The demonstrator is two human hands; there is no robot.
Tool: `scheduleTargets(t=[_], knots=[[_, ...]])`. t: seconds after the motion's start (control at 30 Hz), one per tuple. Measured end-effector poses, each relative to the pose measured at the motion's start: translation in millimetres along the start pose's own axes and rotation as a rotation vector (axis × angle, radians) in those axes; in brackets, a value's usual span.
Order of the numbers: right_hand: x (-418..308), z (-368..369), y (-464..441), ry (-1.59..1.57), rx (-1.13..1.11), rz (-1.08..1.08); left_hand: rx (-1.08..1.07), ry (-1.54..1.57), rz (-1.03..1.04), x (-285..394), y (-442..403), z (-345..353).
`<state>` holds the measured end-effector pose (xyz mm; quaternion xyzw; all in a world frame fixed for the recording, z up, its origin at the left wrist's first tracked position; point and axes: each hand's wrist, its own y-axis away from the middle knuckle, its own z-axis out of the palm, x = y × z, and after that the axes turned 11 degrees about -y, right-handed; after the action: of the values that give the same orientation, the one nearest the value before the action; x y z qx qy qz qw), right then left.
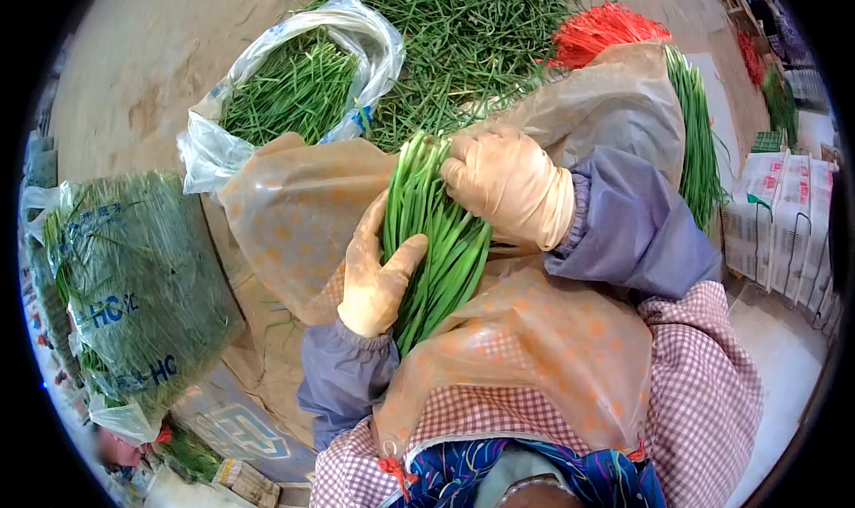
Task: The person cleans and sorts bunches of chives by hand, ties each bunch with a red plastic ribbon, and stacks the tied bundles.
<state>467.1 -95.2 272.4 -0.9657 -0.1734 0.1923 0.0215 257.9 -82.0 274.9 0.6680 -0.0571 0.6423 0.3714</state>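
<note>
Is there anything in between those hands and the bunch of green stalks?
Only the pale gloves they wear. The left hand cups one side of the bunch and the right hand is at its upper end; nothing else visible stands in the way.

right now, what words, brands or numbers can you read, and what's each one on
"HC", with an unclear mark after it: packed plastic bag on the left
Lower on that bag, "H" and a letter like C or O
Bag's upper blue print: too blurred
Cardboard box logo: unreadable
White stack, red print: too small
</note>
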Motion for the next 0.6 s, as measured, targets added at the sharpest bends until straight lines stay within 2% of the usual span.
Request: scheduleTargets(t=[0.1,0.2,0.3,0.33,0.4,0.43,0.53,0.6], knots=[[2,-3,1,-0.030,0.098,-0.100,-0.065,0.000,0.002,5,-1,4],[10,-16,-4,-0.010,0.075,-0.090,-0.135,0.014,0.050,4,-1,8],[59,-12,-7,0.188,0.292,-0.108,-0.135,-0.067,0.076,-2,-1,8],[84,-21,-6,0.201,0.358,0.010,-0.131,-0.022,0.038,0,-1,7],[140,-58,-2,0.152,0.471,0.455,-0.119,0.070,-0.038,5,1,4],[154,-72,0,0.155,0.530,0.553,-0.092,0.100,-0.022,3,3,2],[140,-87,11,0.083,0.775,0.344,-0.027,0.038,-0.085,14,5,3],[85,-68,9,-0.473,0.808,0.132,-0.023,0.052,-0.091,9,1,2]])
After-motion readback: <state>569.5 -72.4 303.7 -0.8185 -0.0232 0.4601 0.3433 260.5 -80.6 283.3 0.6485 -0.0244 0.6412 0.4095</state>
